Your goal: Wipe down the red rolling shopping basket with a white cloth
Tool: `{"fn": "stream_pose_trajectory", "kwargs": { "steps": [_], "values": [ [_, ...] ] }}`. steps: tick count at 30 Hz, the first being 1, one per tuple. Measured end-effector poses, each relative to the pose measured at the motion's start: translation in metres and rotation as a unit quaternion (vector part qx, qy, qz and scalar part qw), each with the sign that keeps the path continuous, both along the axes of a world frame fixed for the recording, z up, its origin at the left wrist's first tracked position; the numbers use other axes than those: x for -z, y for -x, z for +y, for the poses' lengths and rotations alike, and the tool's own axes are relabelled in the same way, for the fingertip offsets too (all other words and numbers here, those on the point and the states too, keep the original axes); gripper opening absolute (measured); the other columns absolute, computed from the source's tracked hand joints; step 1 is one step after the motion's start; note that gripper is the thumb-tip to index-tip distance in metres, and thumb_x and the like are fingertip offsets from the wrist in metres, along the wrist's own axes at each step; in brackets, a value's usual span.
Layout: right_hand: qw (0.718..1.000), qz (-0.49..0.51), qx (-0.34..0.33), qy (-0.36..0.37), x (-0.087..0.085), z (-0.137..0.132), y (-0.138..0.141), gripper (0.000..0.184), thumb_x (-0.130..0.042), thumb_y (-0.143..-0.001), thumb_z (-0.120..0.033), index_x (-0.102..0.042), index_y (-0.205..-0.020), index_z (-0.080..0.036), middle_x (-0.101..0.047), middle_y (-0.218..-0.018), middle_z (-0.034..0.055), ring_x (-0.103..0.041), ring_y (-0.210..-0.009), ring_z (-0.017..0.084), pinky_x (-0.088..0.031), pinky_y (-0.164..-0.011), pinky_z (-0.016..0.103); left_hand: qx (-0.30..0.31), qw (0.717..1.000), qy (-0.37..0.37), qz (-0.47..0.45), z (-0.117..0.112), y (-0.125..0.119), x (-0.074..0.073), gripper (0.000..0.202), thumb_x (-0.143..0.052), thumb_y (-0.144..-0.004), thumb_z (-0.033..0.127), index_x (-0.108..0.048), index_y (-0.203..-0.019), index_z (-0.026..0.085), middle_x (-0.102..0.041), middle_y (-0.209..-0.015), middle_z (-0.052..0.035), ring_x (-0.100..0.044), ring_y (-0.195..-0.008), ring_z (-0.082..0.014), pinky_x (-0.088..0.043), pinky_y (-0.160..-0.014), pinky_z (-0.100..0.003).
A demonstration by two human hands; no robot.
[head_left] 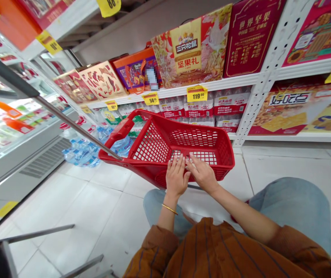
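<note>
A red plastic shopping basket (154, 122) with lattice sides stands on the floor in front of my knees, and no goods show inside it. At its near rim, my left hand (177, 177) lies with fingers stretched out over the edge; a gold bangle circles that wrist. Beside it, my right hand (202, 172) also has its fingers extended over the same rim. The two hands are close together near the fingertips. Whether the palms press on the rim cannot be made out. The basket's long grey pull handle (75, 127) slants up to the left.
Shelves ahead hold gift boxes (193, 46) above red-labelled bottle packs (198, 106), with yellow price tags (197, 94). Blue-tinted water bottles (81, 152) stand on the floor left of the basket. A chilled display case (38, 158) runs along the left. Metal legs (43, 231) stick out at lower left.
</note>
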State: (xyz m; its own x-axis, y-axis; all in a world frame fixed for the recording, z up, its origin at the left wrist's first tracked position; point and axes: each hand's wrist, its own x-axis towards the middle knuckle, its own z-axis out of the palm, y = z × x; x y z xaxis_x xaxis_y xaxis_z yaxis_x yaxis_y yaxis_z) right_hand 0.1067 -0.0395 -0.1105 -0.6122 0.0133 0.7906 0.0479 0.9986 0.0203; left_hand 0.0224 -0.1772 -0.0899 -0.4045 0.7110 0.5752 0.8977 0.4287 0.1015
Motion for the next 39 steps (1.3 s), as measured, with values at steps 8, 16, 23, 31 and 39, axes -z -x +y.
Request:
{"fn": "stream_pose_trajectory", "kwargs": {
  "steps": [8,16,23,31,39],
  "values": [
    [0.999,0.000,-0.053,-0.008,0.004,0.011,-0.005,0.042,-0.048,-0.094,-0.013,-0.051,-0.136,-0.014,-0.057,-0.136,0.0159,-0.041,-0.137,0.028,-0.041,-0.109,0.049,0.035,0.998,0.010,-0.048,0.001,0.004,0.004,0.049,-0.033,-0.099,0.039,-0.043,-0.142,0.018,-0.052,-0.144,-0.0092,-0.034,-0.143,-0.0230,-0.027,-0.117,-0.046],
    [0.998,-0.024,-0.041,-0.034,0.004,0.039,-0.020,0.040,-0.052,-0.093,-0.015,-0.055,-0.133,-0.015,-0.062,-0.130,0.0153,-0.057,-0.119,0.025,-0.047,-0.099,0.040,0.051,0.997,0.004,-0.063,0.003,0.006,0.001,0.045,-0.036,-0.098,0.036,-0.048,-0.138,0.020,-0.054,-0.142,-0.0088,-0.038,-0.140,-0.0222,-0.027,-0.117,-0.046],
    [1.000,-0.010,-0.021,-0.013,0.006,0.050,-0.030,0.040,-0.056,-0.092,-0.014,-0.056,-0.131,-0.017,-0.066,-0.124,0.0131,-0.059,-0.113,0.023,-0.047,-0.096,0.038,0.045,0.996,-0.021,-0.078,0.006,0.004,0.001,0.044,-0.036,-0.098,0.036,-0.050,-0.136,0.019,-0.056,-0.140,-0.0092,-0.039,-0.139,-0.0222,-0.025,-0.117,-0.046],
    [0.999,0.008,-0.032,-0.011,-0.001,0.025,-0.004,0.034,-0.058,-0.092,-0.022,-0.059,-0.126,-0.015,-0.068,-0.120,0.0116,-0.058,-0.108,0.023,-0.046,-0.094,0.038,0.039,0.997,-0.042,-0.052,0.010,0.003,0.005,0.043,-0.038,-0.098,0.036,-0.052,-0.135,0.019,-0.058,-0.138,-0.0094,-0.041,-0.138,-0.0226,-0.022,-0.118,-0.045],
    [0.998,-0.003,-0.030,-0.048,-0.002,0.039,-0.011,0.034,-0.058,-0.091,-0.017,-0.060,-0.125,-0.016,-0.068,-0.120,0.0106,-0.061,-0.098,0.021,-0.044,-0.083,0.034,0.058,0.996,-0.047,-0.040,0.007,0.010,0.007,0.040,-0.042,-0.097,0.034,-0.054,-0.132,0.019,-0.060,-0.135,-0.0084,-0.044,-0.136,-0.0221,-0.023,-0.116,-0.042]
  ]
}}
